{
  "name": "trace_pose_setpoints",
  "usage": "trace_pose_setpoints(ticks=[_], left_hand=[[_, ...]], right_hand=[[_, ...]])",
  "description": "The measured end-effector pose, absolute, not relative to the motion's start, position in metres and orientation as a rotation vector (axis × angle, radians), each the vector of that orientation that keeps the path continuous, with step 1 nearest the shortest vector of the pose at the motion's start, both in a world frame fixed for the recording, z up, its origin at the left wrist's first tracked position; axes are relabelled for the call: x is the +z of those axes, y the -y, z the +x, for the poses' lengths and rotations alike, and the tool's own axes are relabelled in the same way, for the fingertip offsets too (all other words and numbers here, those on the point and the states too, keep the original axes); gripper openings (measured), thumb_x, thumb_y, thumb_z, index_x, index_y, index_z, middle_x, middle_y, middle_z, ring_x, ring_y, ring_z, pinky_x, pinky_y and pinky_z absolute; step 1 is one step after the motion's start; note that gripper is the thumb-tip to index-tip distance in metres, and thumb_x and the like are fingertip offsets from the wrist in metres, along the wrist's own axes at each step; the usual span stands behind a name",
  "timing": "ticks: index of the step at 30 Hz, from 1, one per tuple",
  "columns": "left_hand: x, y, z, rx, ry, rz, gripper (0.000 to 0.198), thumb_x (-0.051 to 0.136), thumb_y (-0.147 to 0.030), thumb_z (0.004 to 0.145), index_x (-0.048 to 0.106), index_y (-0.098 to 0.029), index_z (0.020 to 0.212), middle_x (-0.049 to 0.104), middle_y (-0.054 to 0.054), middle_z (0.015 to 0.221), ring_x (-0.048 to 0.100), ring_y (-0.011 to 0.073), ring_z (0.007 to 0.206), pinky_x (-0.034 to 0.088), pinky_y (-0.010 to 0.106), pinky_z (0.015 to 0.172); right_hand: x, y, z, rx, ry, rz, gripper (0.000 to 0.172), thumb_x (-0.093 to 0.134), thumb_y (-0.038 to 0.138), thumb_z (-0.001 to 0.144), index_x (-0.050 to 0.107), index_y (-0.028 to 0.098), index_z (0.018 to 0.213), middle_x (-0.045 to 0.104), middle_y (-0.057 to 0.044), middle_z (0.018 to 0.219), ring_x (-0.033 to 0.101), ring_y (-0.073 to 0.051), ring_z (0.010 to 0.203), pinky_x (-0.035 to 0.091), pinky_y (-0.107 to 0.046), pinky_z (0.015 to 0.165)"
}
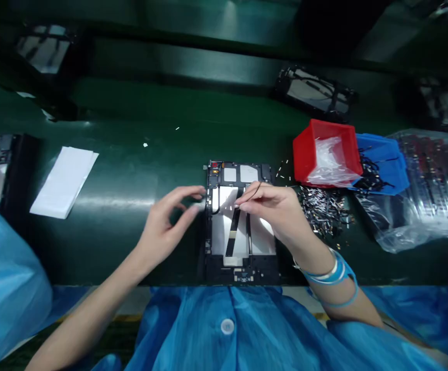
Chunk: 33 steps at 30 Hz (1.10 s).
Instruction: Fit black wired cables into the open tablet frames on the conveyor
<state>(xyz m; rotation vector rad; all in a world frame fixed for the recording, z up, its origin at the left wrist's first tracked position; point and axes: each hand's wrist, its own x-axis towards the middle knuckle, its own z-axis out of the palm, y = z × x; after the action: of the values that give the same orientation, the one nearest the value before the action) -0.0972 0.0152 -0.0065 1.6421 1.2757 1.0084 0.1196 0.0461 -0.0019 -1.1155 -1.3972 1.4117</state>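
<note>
An opened tablet-like device [262,237] lies on the green table, with white panels and black strips inside its dark frame. My right hand [276,206] is over its upper middle, thumb and forefinger pinched on a thin black cable [255,191]. A black strip [232,232] runs down the device below those fingertips. At the device's left edge is my left hand [169,219], its thumb and forefinger apart with nothing seen between them.
Right of the device are a heap of small metal parts [322,210], a red bin [304,154], a blue bin [399,170] and plastic-wrapped trays [436,190]. White paper [65,183] lies left. Another device [312,90] sits behind. A blue sleeve [7,288] shows at left.
</note>
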Motion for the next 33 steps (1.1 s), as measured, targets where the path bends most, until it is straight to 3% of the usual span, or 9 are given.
trace_pose_setpoints(ticks=[3, 6, 8, 12, 17, 22, 25, 28, 33], left_hand=[[-0.015, -0.005, -0.086, 1.006, -1.103, 1.547, 0.023, 0.064, -0.026, 0.087, 0.068, -0.018, 0.109, 0.070, 0.008, 0.113, 0.064, 0.0189, 0.102, 0.052, 0.026, 0.076], [-0.016, -0.003, -0.070, 0.983, -1.040, 1.248, 0.013, 0.064, -0.027, 0.087, 0.070, -0.016, 0.088, 0.073, 0.005, 0.086, 0.066, 0.0148, 0.077, 0.050, 0.024, 0.068], [-0.016, -0.005, -0.064, 0.936, -0.925, 0.987, 0.022, 0.064, -0.033, 0.087, 0.067, -0.015, 0.076, 0.070, 0.003, 0.071, 0.064, 0.0130, 0.064, 0.047, 0.022, 0.058], [-0.018, -0.009, -0.062, 0.790, -0.670, 0.630, 0.033, 0.071, -0.044, 0.080, 0.063, -0.013, 0.072, 0.067, 0.004, 0.065, 0.061, 0.0108, 0.052, 0.035, 0.018, 0.043], [-0.015, -0.010, -0.068, 0.573, -0.474, 0.548, 0.034, 0.070, -0.044, 0.082, 0.061, -0.013, 0.070, 0.069, 0.007, 0.064, 0.060, 0.0113, 0.050, 0.032, 0.017, 0.038], [-0.015, 0.009, -0.091, 0.798, -0.931, 1.050, 0.028, 0.049, -0.037, 0.096, 0.067, -0.015, 0.095, 0.072, 0.008, 0.081, 0.065, 0.0153, 0.067, 0.045, 0.023, 0.050], [-0.027, 0.024, -0.106, 1.040, -1.440, 1.674, 0.017, 0.053, -0.021, 0.093, 0.066, -0.015, 0.103, 0.071, 0.009, 0.098, 0.066, 0.0191, 0.090, 0.053, 0.029, 0.073], [-0.042, 0.032, -0.112, 0.965, -1.455, 2.116, 0.023, 0.053, -0.013, 0.091, 0.062, -0.012, 0.113, 0.068, 0.013, 0.111, 0.065, 0.0232, 0.102, 0.054, 0.036, 0.086], [-0.047, 0.032, -0.108, 0.757, -1.331, 2.439, 0.035, 0.049, -0.021, 0.094, 0.055, -0.009, 0.126, 0.063, 0.019, 0.123, 0.063, 0.0295, 0.107, 0.056, 0.040, 0.081]], right_hand=[[-0.005, -0.043, 0.102, 1.737, 1.109, -1.076, 0.014, 0.083, 0.031, 0.065, 0.072, 0.022, 0.066, 0.068, 0.002, 0.066, 0.059, -0.009, 0.058, 0.053, -0.026, 0.059], [-0.008, -0.040, 0.095, 1.814, 0.979, -1.054, 0.017, 0.083, 0.032, 0.067, 0.071, 0.021, 0.065, 0.067, 0.002, 0.066, 0.057, -0.007, 0.054, 0.050, -0.023, 0.053], [-0.010, -0.039, 0.098, 1.884, 1.017, -0.952, 0.016, 0.083, 0.035, 0.068, 0.074, 0.022, 0.072, 0.065, 0.003, 0.066, 0.058, -0.008, 0.054, 0.049, -0.022, 0.049], [-0.010, -0.042, 0.111, 1.944, 1.235, -0.777, 0.036, 0.087, 0.039, 0.062, 0.077, 0.026, 0.093, 0.067, 0.001, 0.073, 0.062, -0.010, 0.062, 0.048, -0.022, 0.052], [0.004, -0.040, 0.115, 1.606, 1.609, -0.868, 0.003, 0.078, 0.024, 0.075, 0.075, 0.024, 0.074, 0.068, 0.000, 0.074, 0.061, -0.011, 0.067, 0.047, -0.025, 0.059], [0.012, -0.039, 0.108, 1.492, 1.662, -1.193, 0.015, 0.077, 0.030, 0.075, 0.068, 0.020, 0.068, 0.065, 0.000, 0.064, 0.057, -0.011, 0.058, 0.042, -0.025, 0.051], [0.006, -0.044, 0.102, 1.701, 1.597, -1.435, 0.022, 0.077, 0.034, 0.073, 0.062, 0.019, 0.068, 0.061, 0.003, 0.054, 0.054, -0.009, 0.049, 0.041, -0.024, 0.049], [-0.003, -0.049, 0.097, 1.758, 1.572, -1.544, 0.022, 0.074, 0.034, 0.073, 0.059, 0.018, 0.068, 0.058, 0.005, 0.048, 0.051, -0.008, 0.044, 0.039, -0.023, 0.047], [-0.011, -0.046, 0.091, 1.564, 1.625, -1.720, 0.014, 0.064, 0.028, 0.078, 0.057, 0.019, 0.069, 0.057, 0.005, 0.045, 0.049, -0.008, 0.040, 0.037, -0.022, 0.045]])
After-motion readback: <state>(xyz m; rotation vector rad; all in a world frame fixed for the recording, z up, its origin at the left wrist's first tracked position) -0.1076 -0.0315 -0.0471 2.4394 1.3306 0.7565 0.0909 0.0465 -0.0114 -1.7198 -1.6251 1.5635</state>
